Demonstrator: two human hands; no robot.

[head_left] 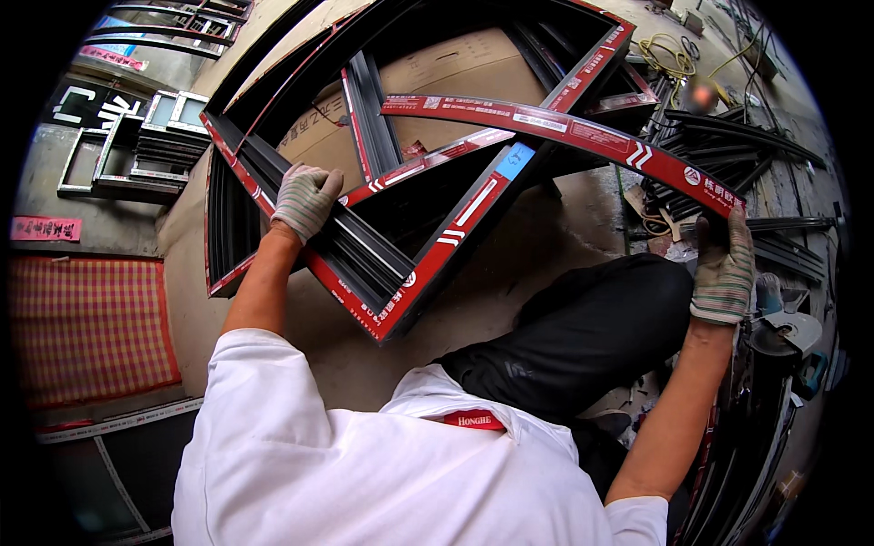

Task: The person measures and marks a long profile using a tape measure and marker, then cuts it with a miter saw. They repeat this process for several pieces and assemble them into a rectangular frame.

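**Left hand (308, 198) on red-and-black frame (449, 238), right hand (728, 273) on end of red bar (592, 141)**

Both hands in striped gloves. Left: fingers curled shut over the frame's left rail, between its left corner and its near corner. Fingertips hidden behind the glove's back. Right: grasping the bar's right end, thumb side up against the red face, well apart from the left hand.

Frame sits ahead of the wearer, near corner pointing at them, above the floor (364, 373). The bar crosses over its right rail and runs out past it to the right hand; far end lies above the frame's opening. Can't tell if the bar is joined to another frame underneath. Blue label (515, 162) on the right rail, just below the crossing. Brown cardboard (464, 68) shows through the opening.

Floor, right side: pile of black profiles (728, 153), yellow cable (672, 56) beyond it, round-bladed power tool (787, 335) nearer, just beside the right wrist. Left side: stacked small frames (171, 136), pink slip (45, 228), checked cloth (91, 328) nearer.

Wearer: white shirt (364, 464), dark trousers (583, 318).
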